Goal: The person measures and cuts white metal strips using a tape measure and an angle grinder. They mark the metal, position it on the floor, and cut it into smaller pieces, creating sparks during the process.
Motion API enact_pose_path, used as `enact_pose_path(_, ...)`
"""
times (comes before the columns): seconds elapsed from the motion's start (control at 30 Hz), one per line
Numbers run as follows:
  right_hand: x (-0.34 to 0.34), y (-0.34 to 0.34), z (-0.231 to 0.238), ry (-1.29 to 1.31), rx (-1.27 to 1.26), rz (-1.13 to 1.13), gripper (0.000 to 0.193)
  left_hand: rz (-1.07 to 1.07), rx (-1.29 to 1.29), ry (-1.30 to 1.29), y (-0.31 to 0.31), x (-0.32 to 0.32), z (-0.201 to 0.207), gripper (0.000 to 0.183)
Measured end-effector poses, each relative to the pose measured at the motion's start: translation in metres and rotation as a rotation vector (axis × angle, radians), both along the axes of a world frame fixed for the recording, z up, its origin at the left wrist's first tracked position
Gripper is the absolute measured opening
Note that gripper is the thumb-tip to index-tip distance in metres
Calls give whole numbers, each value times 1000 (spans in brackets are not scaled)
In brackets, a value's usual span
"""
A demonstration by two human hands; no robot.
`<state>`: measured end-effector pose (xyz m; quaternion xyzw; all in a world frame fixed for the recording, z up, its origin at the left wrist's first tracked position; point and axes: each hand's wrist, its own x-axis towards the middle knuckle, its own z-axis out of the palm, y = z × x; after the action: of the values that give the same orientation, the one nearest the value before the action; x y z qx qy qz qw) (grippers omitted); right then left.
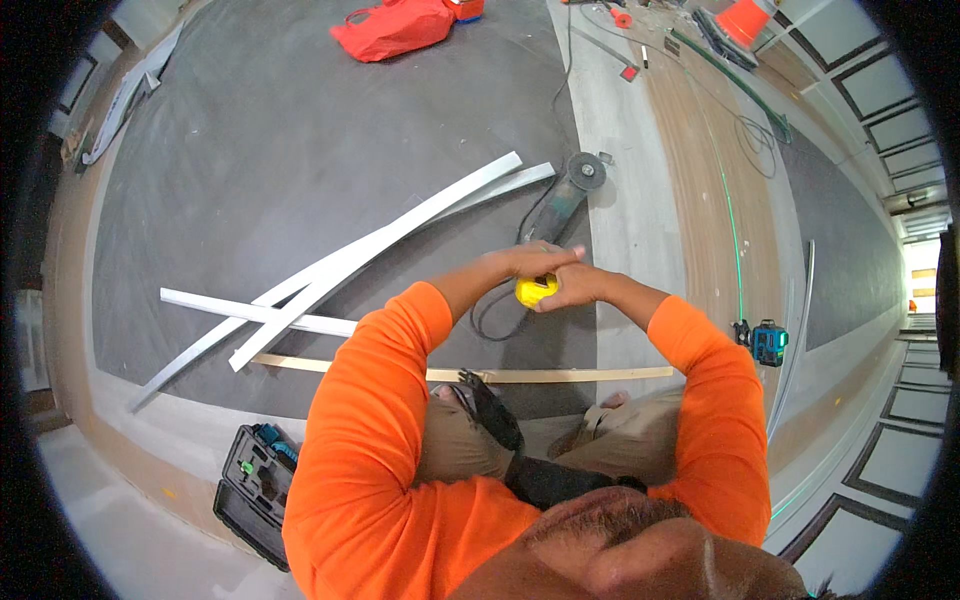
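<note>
A yellow tape measure [537,291] sits in my right hand [582,286], whose thumb wraps its near side. My left hand [538,259] is bent over the tape measure's top and meets the right hand there. One left finger points right; the others look curled, and what they pinch is hidden. Just beyond both hands an angle grinder [566,202] lies on the grey floor, its disc end pointing away. Left of them, several white strips [375,245] lie crossed. A thin wooden batten [560,376] runs across the floor in front of my knees.
An open black tool case [250,495] stands at lower left. A laser level [768,343] at right throws a green line along the boards. Far off are a red bag [395,30] and an orange cone [745,22]. The grinder's cord [558,95] trails over the floor.
</note>
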<state>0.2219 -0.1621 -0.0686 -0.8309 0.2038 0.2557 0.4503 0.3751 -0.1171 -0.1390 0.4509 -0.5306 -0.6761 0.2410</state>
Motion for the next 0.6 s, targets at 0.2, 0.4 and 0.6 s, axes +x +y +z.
enact_pose_path(0.2,28,-4,-1,-214,105,-81,71,189,185,121,21,31,10,88)
enact_pose_path(0.4,49,-21,-4,-342,395,-338,64,323,301,352,27,62,25,92)
enact_pose_path(0.6,37,-34,-33,-314,573,-412,48,496,281,62,41,80,25,106)
